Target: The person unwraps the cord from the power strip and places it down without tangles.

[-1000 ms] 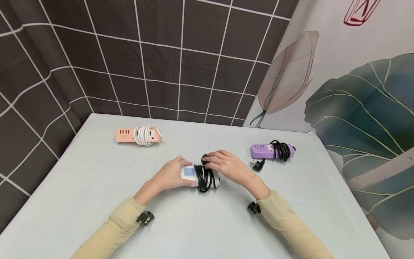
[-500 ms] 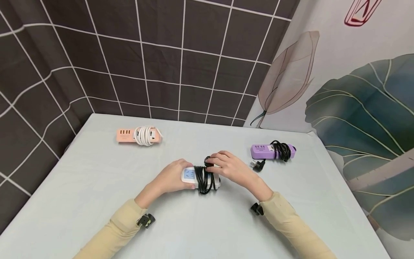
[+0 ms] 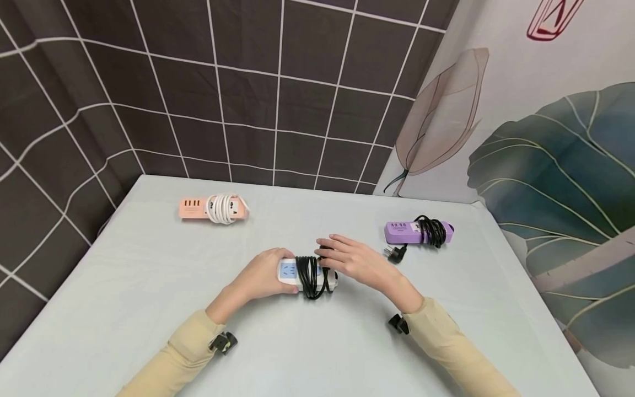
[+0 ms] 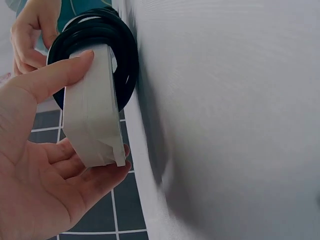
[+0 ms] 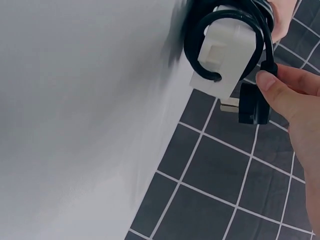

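Behind right fingers (image 3: 335,255) pinching it, black plug (image 5: 254,104) part-hidden, left fingers (image 4: 102,181) gripping power strip (image 3: 289,270)

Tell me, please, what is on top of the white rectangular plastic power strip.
Black cable coils wrap the strip, beside a blue square socket panel. The surface covered by the coils and right hand cannot be seen.

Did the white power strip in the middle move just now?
Yes, a little: in the head view, the white power strip has shifted slightly away from the back edge of the table.
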`<action>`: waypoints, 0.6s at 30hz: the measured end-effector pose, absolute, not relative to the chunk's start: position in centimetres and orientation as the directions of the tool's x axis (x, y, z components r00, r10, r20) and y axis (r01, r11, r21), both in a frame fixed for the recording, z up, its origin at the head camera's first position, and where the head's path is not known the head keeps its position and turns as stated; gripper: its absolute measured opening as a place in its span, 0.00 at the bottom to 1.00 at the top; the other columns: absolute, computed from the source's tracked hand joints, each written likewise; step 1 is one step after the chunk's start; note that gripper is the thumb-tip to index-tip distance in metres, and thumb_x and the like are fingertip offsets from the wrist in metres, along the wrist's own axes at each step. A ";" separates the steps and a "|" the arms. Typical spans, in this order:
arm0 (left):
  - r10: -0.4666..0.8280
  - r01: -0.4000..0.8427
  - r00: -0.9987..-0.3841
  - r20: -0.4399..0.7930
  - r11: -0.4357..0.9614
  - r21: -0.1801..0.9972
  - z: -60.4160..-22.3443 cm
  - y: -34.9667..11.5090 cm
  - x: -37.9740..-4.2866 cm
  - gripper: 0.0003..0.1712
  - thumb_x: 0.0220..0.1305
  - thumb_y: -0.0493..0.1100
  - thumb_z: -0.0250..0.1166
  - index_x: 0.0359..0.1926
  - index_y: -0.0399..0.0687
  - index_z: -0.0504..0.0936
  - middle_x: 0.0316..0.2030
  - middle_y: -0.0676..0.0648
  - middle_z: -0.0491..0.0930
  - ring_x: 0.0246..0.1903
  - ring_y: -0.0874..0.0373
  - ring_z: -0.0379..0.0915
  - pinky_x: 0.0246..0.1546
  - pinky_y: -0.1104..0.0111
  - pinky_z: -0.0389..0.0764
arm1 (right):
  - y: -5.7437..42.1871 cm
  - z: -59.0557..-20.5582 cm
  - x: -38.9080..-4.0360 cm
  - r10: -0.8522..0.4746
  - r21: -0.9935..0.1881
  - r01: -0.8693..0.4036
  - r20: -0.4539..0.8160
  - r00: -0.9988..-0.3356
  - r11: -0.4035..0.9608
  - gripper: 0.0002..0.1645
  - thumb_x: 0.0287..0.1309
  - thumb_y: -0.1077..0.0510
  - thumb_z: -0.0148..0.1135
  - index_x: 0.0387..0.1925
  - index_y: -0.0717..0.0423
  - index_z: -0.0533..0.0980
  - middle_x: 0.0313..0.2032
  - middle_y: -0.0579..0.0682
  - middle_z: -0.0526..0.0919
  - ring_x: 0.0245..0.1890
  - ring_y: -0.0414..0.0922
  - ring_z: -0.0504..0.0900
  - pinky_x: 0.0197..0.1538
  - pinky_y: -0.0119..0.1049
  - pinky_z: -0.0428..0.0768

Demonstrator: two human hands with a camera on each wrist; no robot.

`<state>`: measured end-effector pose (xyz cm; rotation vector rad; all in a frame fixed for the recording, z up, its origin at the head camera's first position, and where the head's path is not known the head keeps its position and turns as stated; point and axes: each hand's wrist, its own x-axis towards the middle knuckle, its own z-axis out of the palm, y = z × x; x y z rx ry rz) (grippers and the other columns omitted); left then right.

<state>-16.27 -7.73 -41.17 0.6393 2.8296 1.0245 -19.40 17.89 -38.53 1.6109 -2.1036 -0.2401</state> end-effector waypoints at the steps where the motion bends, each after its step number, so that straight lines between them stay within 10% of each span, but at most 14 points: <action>1: 0.401 0.357 -0.913 0.078 0.690 0.630 -41.2 -7.7 -16.3 0.38 0.36 0.48 0.80 0.51 0.39 0.77 0.41 0.46 0.81 0.39 0.55 0.75 0.45 0.58 0.76 | 17.9 -38.5 -19.3 -0.945 0.405 -0.866 0.262 -0.196 0.292 0.18 0.55 0.67 0.56 0.48 0.53 0.77 0.55 0.49 0.81 0.63 0.47 0.73 0.69 0.41 0.66; 18: 0.355 0.295 -0.934 0.032 0.720 0.628 -41.3 -7.6 -15.6 0.41 0.33 0.46 0.81 0.52 0.40 0.76 0.32 0.47 0.81 0.29 0.59 0.73 0.33 0.65 0.76 | 19.2 -39.2 -18.5 -0.911 0.303 -0.902 0.366 -0.190 0.309 0.21 0.52 0.72 0.54 0.45 0.51 0.77 0.44 0.47 0.82 0.51 0.44 0.78 0.57 0.33 0.76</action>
